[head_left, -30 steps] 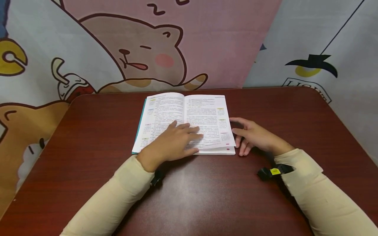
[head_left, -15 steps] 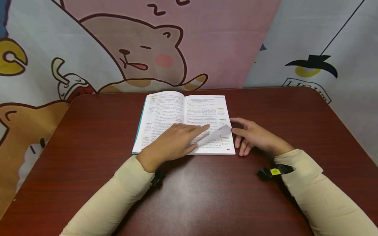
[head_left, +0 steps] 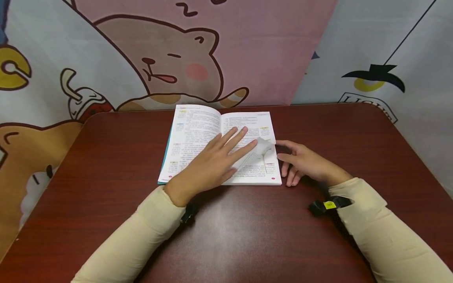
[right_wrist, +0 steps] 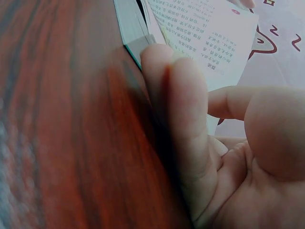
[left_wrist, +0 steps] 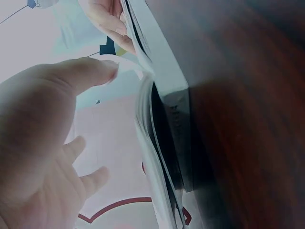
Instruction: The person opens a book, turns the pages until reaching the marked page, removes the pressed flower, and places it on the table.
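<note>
A book lies spread wide near the table's far edge, with printed pages and a teal cover edge at its left. Above its right half, my left hand has its fingers spread and straight. Beside those fingers a page is lifted and curled at its lower right corner; whether they touch it cannot be told. At the book's right edge my right hand rests with loosely bent fingers. In the right wrist view its fingertips are by the book's corner, and the thumb points toward the page.
The dark red-brown table carries the book and both forearms. Behind it hangs a cartoon-printed backdrop. A black strap device with a yellow label sits at the right wrist.
The left hand's fingers have swept up and spread apart over the right side. The right-hand page, flat at first, has its corner lifted and curled. The right hand stays in place.
</note>
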Motion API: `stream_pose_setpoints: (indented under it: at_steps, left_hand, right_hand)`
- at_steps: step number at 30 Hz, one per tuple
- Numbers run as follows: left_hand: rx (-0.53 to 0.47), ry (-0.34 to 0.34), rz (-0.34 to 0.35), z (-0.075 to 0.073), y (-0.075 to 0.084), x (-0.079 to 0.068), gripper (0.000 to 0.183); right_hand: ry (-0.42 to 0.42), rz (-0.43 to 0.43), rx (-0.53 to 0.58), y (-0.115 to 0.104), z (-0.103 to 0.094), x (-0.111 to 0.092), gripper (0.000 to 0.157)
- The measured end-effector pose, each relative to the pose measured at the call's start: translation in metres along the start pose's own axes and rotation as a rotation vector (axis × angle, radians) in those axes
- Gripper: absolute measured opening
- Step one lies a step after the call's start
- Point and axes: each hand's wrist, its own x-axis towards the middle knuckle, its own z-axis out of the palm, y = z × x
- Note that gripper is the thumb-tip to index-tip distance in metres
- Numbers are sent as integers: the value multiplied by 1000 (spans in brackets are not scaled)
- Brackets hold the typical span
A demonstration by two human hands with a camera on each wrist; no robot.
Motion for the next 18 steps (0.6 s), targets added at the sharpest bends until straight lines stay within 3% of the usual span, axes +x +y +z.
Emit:
stream_pose_setpoints:
  at_steps: [12, 18]
  left_hand:
    - [89, -32, 24, -2, 0, -1, 48]
    - [122, -23, 59, -1, 0, 0, 39]
  right_hand:
    - [-3, 3, -2, -1, -1, 0, 63]
    - [-3, -4, -8, 0, -1, 0, 62]
